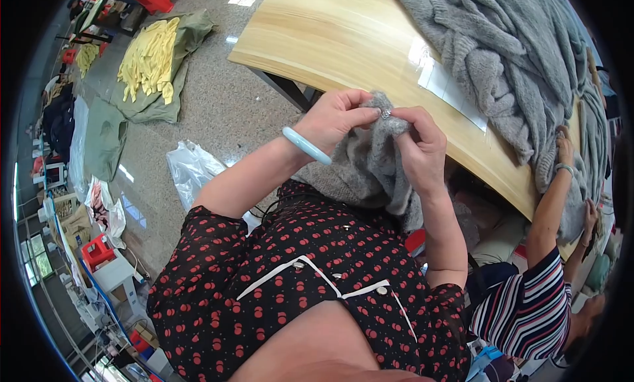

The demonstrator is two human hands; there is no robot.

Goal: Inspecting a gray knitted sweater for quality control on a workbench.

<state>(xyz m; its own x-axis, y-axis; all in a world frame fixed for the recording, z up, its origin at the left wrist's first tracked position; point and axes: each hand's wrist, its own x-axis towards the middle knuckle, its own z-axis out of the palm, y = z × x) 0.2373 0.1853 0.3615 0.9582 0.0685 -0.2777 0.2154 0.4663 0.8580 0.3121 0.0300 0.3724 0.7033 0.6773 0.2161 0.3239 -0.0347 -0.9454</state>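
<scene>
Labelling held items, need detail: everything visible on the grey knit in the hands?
The grey knit looks fuzzy, mottled and wool-like. Left hand and right hand pinch its bunched top, where a small shiny silvery piece shows. Below, it hangs in loose folds beside the table. Its full shape is hidden.

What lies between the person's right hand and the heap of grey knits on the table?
Across from the right hand, the head view shows a strip of wooden tabletop, then a white sheet next to the grey heap.

yellow garments lie on green cloth (crumpled clear plastic on the floor).
</scene>
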